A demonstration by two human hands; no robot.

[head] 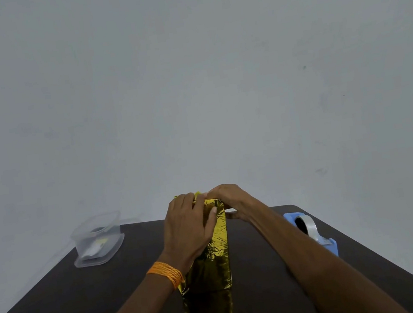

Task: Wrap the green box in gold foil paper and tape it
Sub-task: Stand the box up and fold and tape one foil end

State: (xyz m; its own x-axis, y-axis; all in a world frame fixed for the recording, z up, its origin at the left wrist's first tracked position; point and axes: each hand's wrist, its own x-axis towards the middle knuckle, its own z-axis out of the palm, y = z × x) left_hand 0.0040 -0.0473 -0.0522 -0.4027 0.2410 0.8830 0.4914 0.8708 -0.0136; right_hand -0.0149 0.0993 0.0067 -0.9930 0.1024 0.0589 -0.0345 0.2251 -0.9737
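Note:
A tall box covered in crinkled gold foil paper (pixel 218 255) stands upright in the middle of the dark table (pixel 88 305); no green shows. My left hand (pixel 187 228) lies over the box's top and left side, fingers bent over the foil and thumb against its front face. At the top right corner my right hand (pixel 230 200) curls its fingers over the foil folds, thumb low on the right side. A blue tape dispenser (pixel 311 229) with a clear tape roll sits to the right, apart from both hands.
A clear plastic container (pixel 98 240) with small items inside sits at the table's far left corner. A plain pale wall rises behind the table. An orange thread band circles my left wrist.

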